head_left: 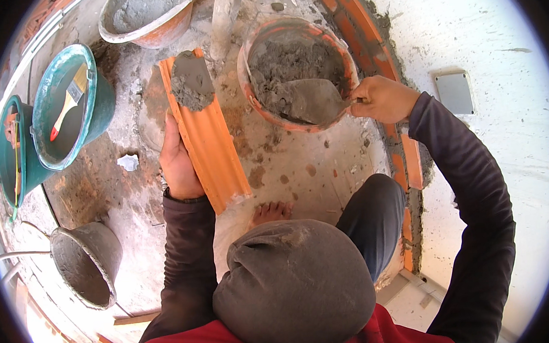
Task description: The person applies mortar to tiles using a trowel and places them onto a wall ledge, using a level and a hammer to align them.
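Note:
My left hand (182, 164) grips the side of a long orange clay brick (213, 151) with grooves along its face; its fingers are mostly hidden behind the brick. A lump of wet grey mortar (192, 82) sits on the brick's far end. My right hand (385, 100) is closed round the handle of a trowel (318, 101), and the handle is largely covered by my fingers. The trowel's mortar-smeared blade lies over the grey mortar (293, 57) inside an orange round tub (245, 80).
At the left stand two green buckets (91, 113) (35, 175), one holding a paintbrush (69, 109). A grey bucket (107, 242) is tipped nearby. Another mortar basin (171, 31) stands far left. A brick course (357, 24) runs along the white wall (478, 30), right.

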A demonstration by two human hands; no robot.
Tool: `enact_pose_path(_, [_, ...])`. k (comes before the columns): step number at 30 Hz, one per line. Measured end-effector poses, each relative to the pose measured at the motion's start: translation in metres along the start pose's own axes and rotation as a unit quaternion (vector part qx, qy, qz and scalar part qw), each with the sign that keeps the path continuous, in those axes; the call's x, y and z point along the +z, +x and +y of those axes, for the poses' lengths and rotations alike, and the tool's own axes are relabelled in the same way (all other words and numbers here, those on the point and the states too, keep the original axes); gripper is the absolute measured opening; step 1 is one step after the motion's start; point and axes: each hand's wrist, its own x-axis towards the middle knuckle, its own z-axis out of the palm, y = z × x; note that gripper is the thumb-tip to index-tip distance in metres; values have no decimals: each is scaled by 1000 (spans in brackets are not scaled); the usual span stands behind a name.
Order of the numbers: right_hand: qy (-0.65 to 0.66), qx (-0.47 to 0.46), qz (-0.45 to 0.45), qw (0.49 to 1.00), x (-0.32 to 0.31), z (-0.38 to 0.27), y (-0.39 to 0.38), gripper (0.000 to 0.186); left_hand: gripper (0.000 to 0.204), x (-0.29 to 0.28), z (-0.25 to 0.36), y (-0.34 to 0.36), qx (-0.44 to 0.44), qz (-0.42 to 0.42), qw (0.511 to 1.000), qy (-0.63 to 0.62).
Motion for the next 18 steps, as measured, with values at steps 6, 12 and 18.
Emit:
enact_pose_path(6, [194, 150, -104, 964, -10, -8, -3, 30, 50, 3, 3, 2, -8, 58, 998, 3])
enact_pose_path(12, [377, 152, -69, 911, 22, 13, -22, 30, 50, 4, 2, 6, 0, 44, 999, -30])
enact_pose_path(18, [456, 114, 102, 877, 49, 1, -74, 19, 48, 30, -1, 20, -22, 54, 996, -70])
